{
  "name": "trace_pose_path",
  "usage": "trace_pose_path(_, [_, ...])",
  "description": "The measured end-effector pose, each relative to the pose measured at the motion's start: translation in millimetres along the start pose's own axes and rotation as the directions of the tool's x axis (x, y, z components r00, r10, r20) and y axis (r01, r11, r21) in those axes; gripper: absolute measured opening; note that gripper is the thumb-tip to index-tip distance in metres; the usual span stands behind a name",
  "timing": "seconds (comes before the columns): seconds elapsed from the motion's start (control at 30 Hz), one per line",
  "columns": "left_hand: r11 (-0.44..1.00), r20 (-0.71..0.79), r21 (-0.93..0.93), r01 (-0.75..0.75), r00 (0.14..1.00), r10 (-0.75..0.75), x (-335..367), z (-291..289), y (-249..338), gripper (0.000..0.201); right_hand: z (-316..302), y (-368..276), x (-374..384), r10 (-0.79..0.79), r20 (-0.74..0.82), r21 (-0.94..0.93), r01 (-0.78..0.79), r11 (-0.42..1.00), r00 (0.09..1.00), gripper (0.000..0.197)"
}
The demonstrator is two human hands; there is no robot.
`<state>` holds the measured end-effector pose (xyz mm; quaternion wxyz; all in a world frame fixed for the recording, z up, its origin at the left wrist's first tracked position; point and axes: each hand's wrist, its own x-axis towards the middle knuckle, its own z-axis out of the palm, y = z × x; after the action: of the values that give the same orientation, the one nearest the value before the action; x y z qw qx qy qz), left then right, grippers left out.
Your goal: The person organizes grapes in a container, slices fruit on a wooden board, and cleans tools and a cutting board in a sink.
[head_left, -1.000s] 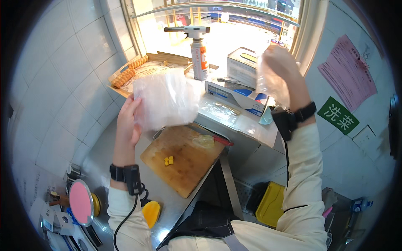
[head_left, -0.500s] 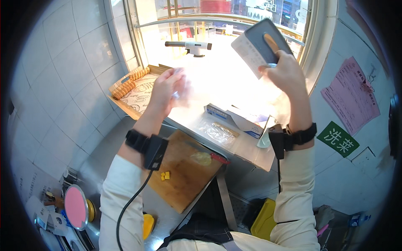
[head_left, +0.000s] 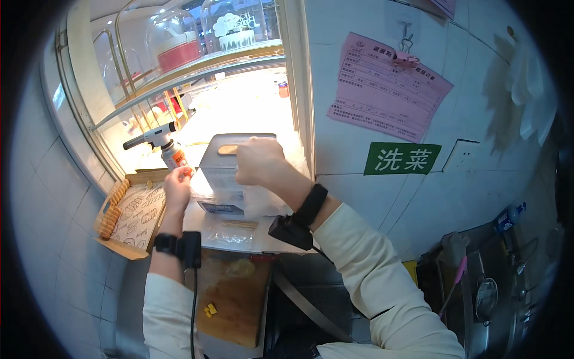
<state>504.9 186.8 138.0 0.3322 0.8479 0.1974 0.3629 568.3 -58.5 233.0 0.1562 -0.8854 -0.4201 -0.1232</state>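
Note:
My left hand has its fingers drawn together beside the blowtorch, a black and white nozzle on an upright canister. What those fingers hold, if anything, I cannot make out. Curled closed, my right hand rests over the right side of a grey box with an oval slot near its top edge. Its fingertips are hidden. Translucent plastic film hangs just below that hand. Under the grey box shows a blue and white carton, with a clear plastic packet on the counter in front.
At left sits a cardboard tray with printed paper and spiral-ridged pieces. A cutting board carries yellow cubes. A window frame bounds the bright counter. On the right wall hang a pink paper and a green sign.
The view has swung to the right. My right hand and the grey box have come down from in front of the window to the counter. My left hand has moved beside the blowtorch.

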Motion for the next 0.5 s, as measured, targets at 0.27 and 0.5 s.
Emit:
trace_pose_path(0.27, [0.852,0.232,-0.524,-0.019,0.959,0.165,-121,-88,70,0.037,1,-64,-58,-0.178,-0.327,0.259,0.269,0.928,0.928,0.058])
trace_pose_path(0.5, [0.922,0.210,-0.349,0.167,0.973,-0.096,-251,-125,74,0.040,70,-149,-126,-0.342,-0.214,0.840,0.351,0.413,0.915,0.051])
